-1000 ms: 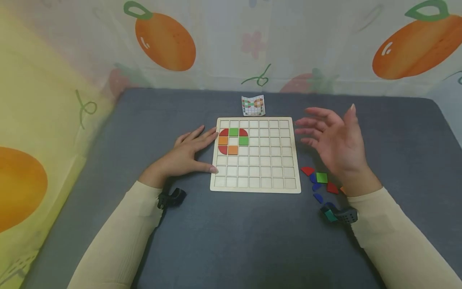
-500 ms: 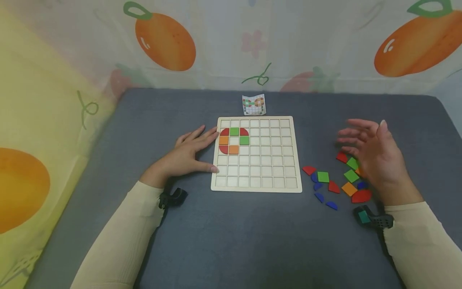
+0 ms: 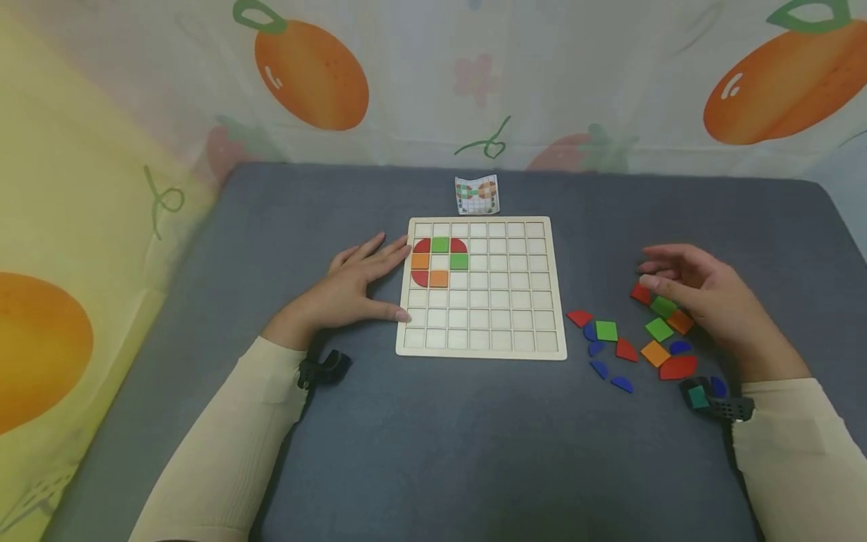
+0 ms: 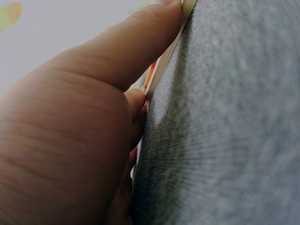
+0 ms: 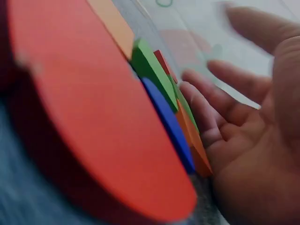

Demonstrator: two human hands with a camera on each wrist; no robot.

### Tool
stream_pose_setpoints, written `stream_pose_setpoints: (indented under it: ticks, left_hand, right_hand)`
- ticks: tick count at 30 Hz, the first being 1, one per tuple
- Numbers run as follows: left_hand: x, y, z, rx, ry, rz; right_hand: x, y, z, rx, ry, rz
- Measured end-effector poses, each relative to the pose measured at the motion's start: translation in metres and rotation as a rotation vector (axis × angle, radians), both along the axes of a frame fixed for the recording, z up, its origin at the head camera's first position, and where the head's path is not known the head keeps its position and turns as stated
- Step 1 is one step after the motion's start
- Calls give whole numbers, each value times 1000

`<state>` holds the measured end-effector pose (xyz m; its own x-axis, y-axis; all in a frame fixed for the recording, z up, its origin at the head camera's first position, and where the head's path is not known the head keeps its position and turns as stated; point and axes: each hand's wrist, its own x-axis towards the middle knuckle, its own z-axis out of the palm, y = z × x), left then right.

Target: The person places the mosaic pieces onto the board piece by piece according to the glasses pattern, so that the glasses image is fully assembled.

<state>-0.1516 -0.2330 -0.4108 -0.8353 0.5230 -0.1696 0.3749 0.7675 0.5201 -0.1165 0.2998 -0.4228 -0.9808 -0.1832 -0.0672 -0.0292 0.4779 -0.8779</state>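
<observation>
A pale wooden grid board [image 3: 497, 320] lies on the grey table. In its upper left cells sit green squares [image 3: 440, 245], orange squares [image 3: 439, 278] and red rounded pieces [image 3: 421, 278]. My left hand [image 3: 352, 290] rests with spread fingers against the board's left side, thumb on its edge. At the right, my right hand [image 3: 711, 301] hovers over loose pieces, its fingertips by a red piece [image 3: 640, 294]; in the right wrist view its fingers are loosely bent with nothing between them. Near them lie a green piece [image 3: 664, 306] and an orange square [image 3: 680, 322].
Other loose pieces, among them blue half-rounds [image 3: 622, 385], a green square [image 3: 606, 331] and a large red piece [image 3: 678, 367], lie between the board and my right wrist. A small printed pattern card [image 3: 477, 195] stands behind the board. A patterned curtain [image 3: 420, 90] hangs beyond the table.
My right hand has moved right from beside the board to the loose pieces, then lowered and turned palm down, thumb nearing the fingers. My left hand stays in place.
</observation>
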Motion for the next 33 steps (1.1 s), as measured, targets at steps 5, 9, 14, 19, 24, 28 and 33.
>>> stream_pose_setpoints:
  ticks: [5,9,14,19,24,28,33]
  left_hand:
    - [0,0,0,-3,-1,-1]
    - [-1,0,0,-4,0,-3]
    - [-1,0,0,-2,0,-4]
    - [-1,0,0,-3,-1,-3]
    - [0,0,0,-1,1,3]
    - [-1,0,0,1,2,5]
    - [-1,-1,-1,3,1,3]
  right_hand:
    - [-2,-3,6,233,-8,85]
    - [-2,-6,9,325,54,128]
    - [-1,-9,8,346,60,107]
    - [1,-11,10,329,31,60]
    - [3,-12,9,274,74,-38]
    - [4,-13,10,210,54,-119]
    - [4,-15,13,135,6,-164]
